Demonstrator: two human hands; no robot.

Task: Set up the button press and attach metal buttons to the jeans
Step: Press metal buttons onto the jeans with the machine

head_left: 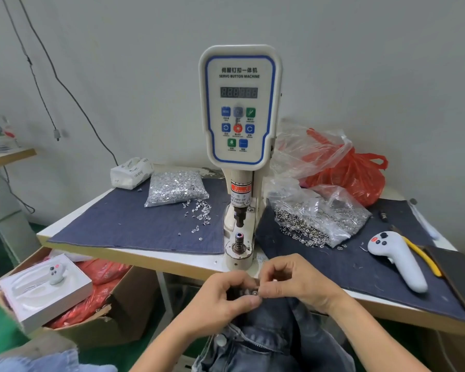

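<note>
The white servo button machine (240,108) stands at the middle of the table, its lower die post (239,241) bare under the punch. Dark blue jeans (269,342) lie in my lap below the table edge. My left hand (223,302) grips the jeans fabric at its top edge. My right hand (295,280) pinches a small metal button (255,292) against that fabric, fingertips meeting those of the left hand. A clear bag of silver tacks (175,187) lies left of the machine, a bag of metal buttons (320,218) to its right.
Loose tacks (199,213) are scattered on the denim cloth (134,224) covering the table. A white handheld controller (397,260), a yellow-handled tool (424,259) and a dark flat object lie at the right. Red plastic bags (355,170) sit behind. A cardboard box (73,312) stands on the floor at left.
</note>
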